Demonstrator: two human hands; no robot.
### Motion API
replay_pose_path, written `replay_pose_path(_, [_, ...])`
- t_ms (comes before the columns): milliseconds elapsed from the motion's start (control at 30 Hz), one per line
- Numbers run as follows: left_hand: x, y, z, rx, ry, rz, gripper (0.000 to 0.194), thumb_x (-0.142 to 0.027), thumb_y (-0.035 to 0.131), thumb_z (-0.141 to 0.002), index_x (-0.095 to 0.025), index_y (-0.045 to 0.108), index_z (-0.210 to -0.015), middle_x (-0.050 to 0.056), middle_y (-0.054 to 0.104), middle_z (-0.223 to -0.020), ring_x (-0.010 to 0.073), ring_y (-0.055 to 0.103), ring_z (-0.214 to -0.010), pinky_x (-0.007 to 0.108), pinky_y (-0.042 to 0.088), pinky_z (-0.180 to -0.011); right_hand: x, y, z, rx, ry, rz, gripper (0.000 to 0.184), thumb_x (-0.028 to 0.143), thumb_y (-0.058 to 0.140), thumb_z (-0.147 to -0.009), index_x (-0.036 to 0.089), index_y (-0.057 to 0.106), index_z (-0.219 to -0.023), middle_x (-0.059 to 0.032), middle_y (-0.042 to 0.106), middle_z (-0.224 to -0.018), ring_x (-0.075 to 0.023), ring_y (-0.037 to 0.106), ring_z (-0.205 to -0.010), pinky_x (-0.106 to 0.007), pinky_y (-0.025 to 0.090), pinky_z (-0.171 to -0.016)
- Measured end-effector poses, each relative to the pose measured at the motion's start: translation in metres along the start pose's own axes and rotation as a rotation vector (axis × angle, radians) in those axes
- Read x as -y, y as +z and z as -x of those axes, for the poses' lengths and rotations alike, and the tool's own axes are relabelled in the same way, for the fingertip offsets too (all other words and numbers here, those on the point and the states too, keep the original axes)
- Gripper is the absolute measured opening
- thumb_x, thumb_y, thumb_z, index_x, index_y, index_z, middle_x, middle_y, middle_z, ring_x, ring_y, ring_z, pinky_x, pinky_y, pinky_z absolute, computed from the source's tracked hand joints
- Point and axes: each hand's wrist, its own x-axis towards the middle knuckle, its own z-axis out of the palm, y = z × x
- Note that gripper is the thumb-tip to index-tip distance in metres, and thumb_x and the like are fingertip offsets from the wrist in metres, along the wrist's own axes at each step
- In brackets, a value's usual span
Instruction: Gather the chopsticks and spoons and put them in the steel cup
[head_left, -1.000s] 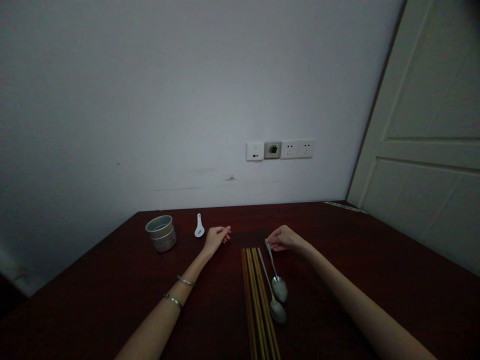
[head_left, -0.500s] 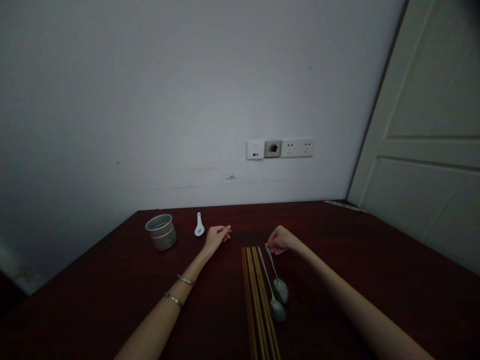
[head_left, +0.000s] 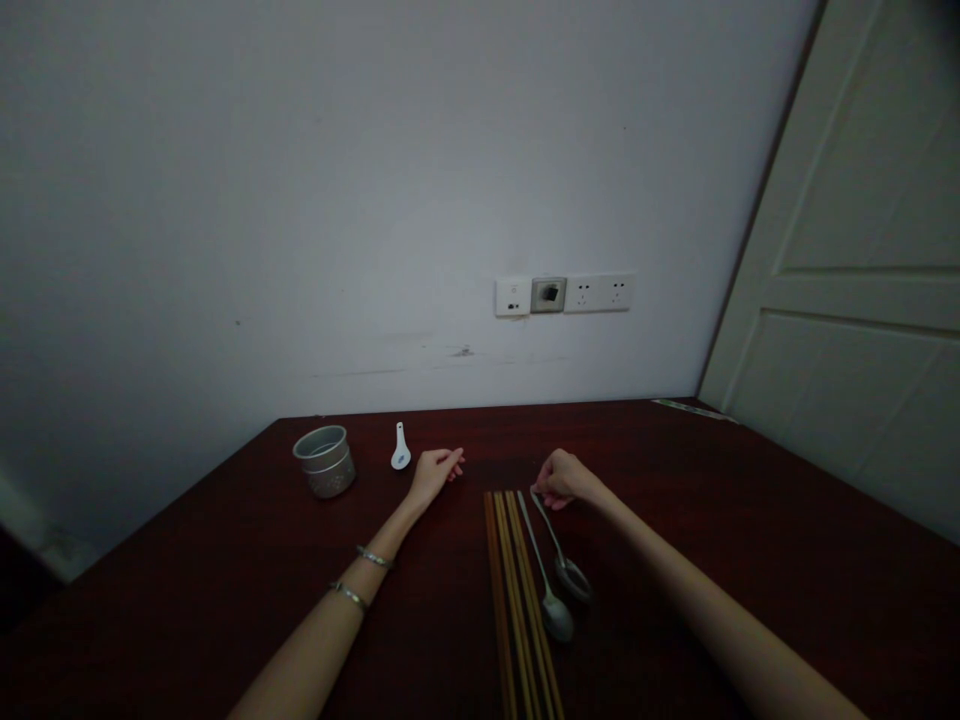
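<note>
While the right hand (head_left: 559,480) pinches a long spoon (head_left: 574,577) by its end, another spoon (head_left: 557,617) and chopsticks (head_left: 538,610) crowd its left; the left hand (head_left: 436,473), grip unclear, is near a white spoon (head_left: 401,457) and cup (head_left: 331,476).

It appeared to be a room in a home, judging by chopsticks (head_left: 513,600) and metal spoons (head_left: 557,618) at lower centre on a dark red table (head_left: 187,600), wall sockets (head_left: 581,293) right of centre and a panelled door (head_left: 862,300) at right.
</note>
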Motion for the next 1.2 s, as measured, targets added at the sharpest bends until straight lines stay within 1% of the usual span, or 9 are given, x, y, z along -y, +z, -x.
replay_pose_path(167, [0.002, 0.0, -0.001, 0.003, 0.005, 0.007, 0.04, -0.049, 0.052, -0.071, -0.011, 0.063, -0.066, 0.003, 0.058, -0.052, 0.0088, 0.047, -0.044, 0.02, 0.036, -0.045, -0.003, 0.0, -0.004, 0.014, -0.029, 0.015, 0.02, 0.017, 0.071, -0.058, 0.014, 0.057, -0.045, -0.0001, 0.057, -0.038, -0.0105, 0.056, -0.037, -0.016, 0.047, -0.038])
replay_pose_path(267, [0.004, -0.001, -0.001, 0.011, 0.004, 0.006, 0.041, -0.049, 0.052, -0.071, -0.011, 0.063, -0.067, 0.003, 0.058, -0.052, 0.0087, 0.047, -0.044, 0.02, 0.036, -0.045, -0.003, -0.002, -0.003, 0.043, -0.008, 0.03, 0.023, 0.022, 0.072, -0.059, 0.014, 0.056, -0.045, -0.0005, 0.058, -0.039, -0.0109, 0.057, -0.039, -0.017, 0.048, -0.039])
replay_pose_path(500, [0.002, 0.0, -0.001, 0.013, 0.011, -0.001, 0.04, -0.048, 0.052, -0.072, -0.01, 0.062, -0.066, 0.003, 0.057, -0.052, 0.0087, 0.047, -0.044, 0.02, 0.036, -0.045, -0.003, -0.003, 0.001, 0.205, 0.038, 0.036, 0.025, 0.022, 0.071, -0.06, 0.014, 0.053, -0.044, -0.0008, 0.058, -0.039, -0.0124, 0.059, -0.043, -0.017, 0.048, -0.042])
replay_pose_path(600, [0.001, 0.0, 0.0, 0.011, 0.014, -0.008, 0.039, -0.048, 0.052, -0.072, -0.011, 0.062, -0.066, 0.003, 0.058, -0.052, 0.0088, 0.047, -0.044, 0.02, 0.036, -0.045, -0.002, -0.001, 0.003, 0.243, 0.058, 0.051, 0.027, 0.02, 0.07, -0.061, 0.014, 0.051, -0.043, -0.0004, 0.057, -0.038, -0.0121, 0.058, -0.041, -0.018, 0.048, -0.042])
replay_pose_path(867, [0.002, -0.001, 0.0, 0.013, 0.029, -0.024, 0.04, -0.049, 0.051, -0.072, -0.011, 0.063, -0.067, 0.003, 0.059, -0.053, 0.0095, 0.048, -0.045, 0.02, 0.037, -0.046, 0.002, 0.004, 0.007, 0.219, 0.067, 0.04, 0.029, 0.022, 0.072, -0.06, 0.014, 0.048, -0.045, 0.0, 0.056, -0.037, -0.0121, 0.058, -0.04, -0.019, 0.049, -0.043])
replay_pose_path(1067, [0.001, 0.0, 0.0, 0.02, 0.021, -0.017, 0.04, -0.048, 0.051, -0.072, -0.011, 0.063, -0.067, 0.004, 0.058, -0.053, 0.0097, 0.048, -0.046, 0.02, 0.037, -0.046, -0.004, 0.006, 0.001, 0.24, 0.052, 0.02, 0.027, 0.018, 0.066, -0.066, 0.014, 0.05, -0.046, -0.0002, 0.056, -0.037, -0.0128, 0.059, -0.041, -0.02, 0.05, -0.043])
replay_pose_path(1200, [0.0, 0.0, 0.0, 0.017, 0.032, -0.037, 0.04, -0.049, 0.05, -0.072, -0.011, 0.063, -0.066, 0.003, 0.059, -0.053, 0.0095, 0.047, -0.045, 0.02, 0.036, -0.045, -0.006, 0.004, 0.003, 0.253, 0.023, 0.014, 0.026, 0.02, 0.067, -0.066, 0.014, 0.05, -0.047, -0.0001, 0.057, -0.038, -0.0127, 0.059, -0.042, -0.02, 0.05, -0.044])
